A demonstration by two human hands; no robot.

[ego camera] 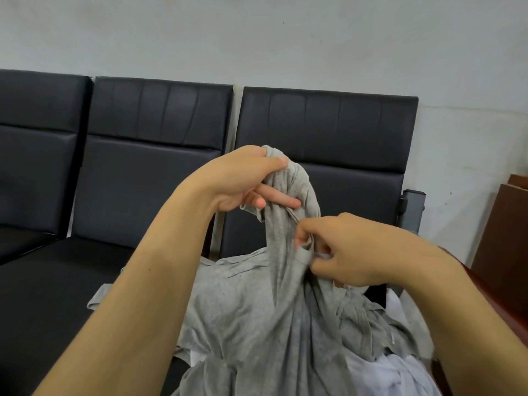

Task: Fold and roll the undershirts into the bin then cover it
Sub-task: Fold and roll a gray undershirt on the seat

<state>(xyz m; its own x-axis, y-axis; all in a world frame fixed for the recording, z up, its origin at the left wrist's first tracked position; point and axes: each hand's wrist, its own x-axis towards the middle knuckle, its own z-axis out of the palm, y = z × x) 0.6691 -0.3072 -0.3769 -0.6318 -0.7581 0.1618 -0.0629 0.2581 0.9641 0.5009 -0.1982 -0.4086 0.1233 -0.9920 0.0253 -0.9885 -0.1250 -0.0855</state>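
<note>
While the left hand (243, 181) pinches the grey undershirt (288, 195) bunched above the black seat (57, 295) and the right hand (340, 252) grips a fold just below, tangled cloth could drag neighbouring garments off that seat; no bin shows.

Two bare forearms come into the picture from the lower edge. The left hand (243, 181) and the right hand (343, 252) wear no gloves, no rings and no watch. No sleeve shows on either arm up to the edge of the picture. The fingernails are short and plain. A few small dark marks show on the left forearm.
</note>
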